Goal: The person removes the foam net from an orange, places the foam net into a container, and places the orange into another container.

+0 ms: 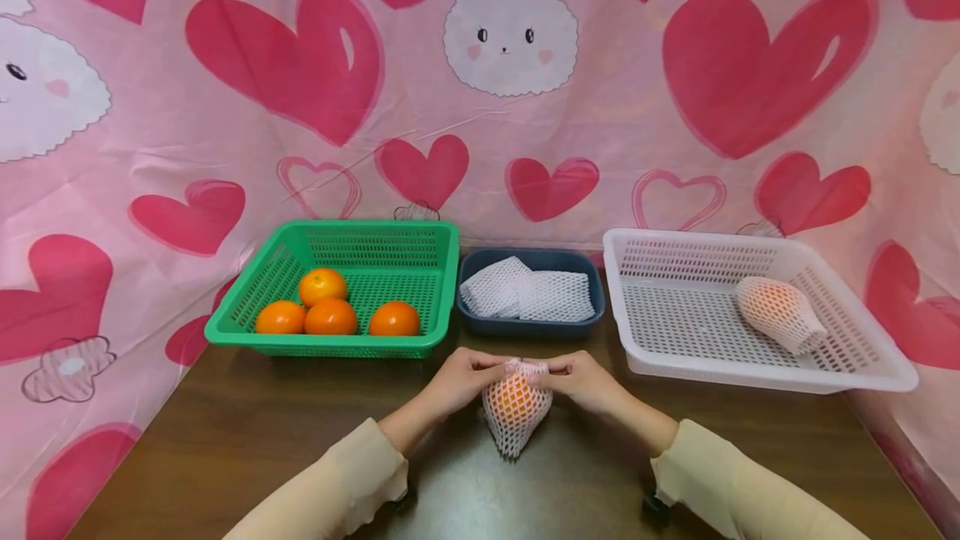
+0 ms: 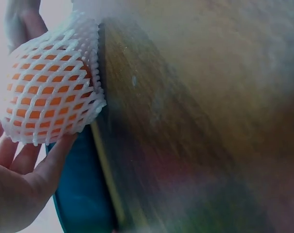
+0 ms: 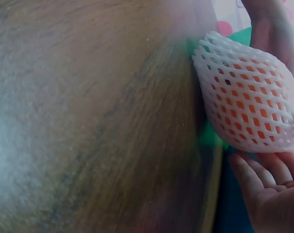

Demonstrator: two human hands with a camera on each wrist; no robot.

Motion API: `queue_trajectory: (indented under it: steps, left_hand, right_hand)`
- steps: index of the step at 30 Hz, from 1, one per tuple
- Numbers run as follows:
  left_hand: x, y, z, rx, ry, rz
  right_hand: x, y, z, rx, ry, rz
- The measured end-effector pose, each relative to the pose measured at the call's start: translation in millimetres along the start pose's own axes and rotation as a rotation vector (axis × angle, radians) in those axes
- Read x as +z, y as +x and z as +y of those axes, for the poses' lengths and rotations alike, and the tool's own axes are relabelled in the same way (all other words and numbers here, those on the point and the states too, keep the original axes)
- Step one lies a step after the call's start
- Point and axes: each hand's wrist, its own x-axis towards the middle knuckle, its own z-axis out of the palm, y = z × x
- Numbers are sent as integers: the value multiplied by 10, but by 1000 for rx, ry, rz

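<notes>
An orange (image 1: 516, 397) sits inside a white foam net sleeve (image 1: 513, 440), low over the table's middle. The sleeve's loose end tapers toward me, and its upper rim is bunched between the hands. My left hand (image 1: 467, 377) pinches that rim from the left, fingers and thumb at the mesh. From the right, my right hand (image 1: 589, 383) grips the same rim. In the left wrist view, orange skin shows through the diamond gaps of the net (image 2: 47, 97). Fingers support the netted fruit (image 3: 253, 104) from one side in the right wrist view.
Several bare oranges (image 1: 330, 317) lie in a green basket (image 1: 442, 282) at the back left. A dark blue tray (image 1: 528, 328) behind the hands holds flat foam nets (image 1: 557, 295). At the right, a white basket (image 1: 675, 294) contains one netted orange (image 1: 776, 311). A heart-patterned cloth hangs behind.
</notes>
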Motion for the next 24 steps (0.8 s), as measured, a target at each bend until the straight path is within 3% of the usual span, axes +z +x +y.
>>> queue_trajectory:
  steps: [7,13,18,22,24]
  left_hand:
    - [-7,-8,52,40,98,48]
    - [-15,3,61,58,129,87]
    - [-28,-6,81,2,85,21]
    - [-35,-15,95,-36,103,-32]
    - [-38,-20,97,-32,117,-24]
  right_hand:
    - [-6,10,-59,-78,-101,54]
    - [42,7,-113,-154,-211,173]
    - [87,2,-127,-183,-229,253]
    - [99,-5,-120,-169,-194,247]
    - [84,0,-109,-162,-156,210]
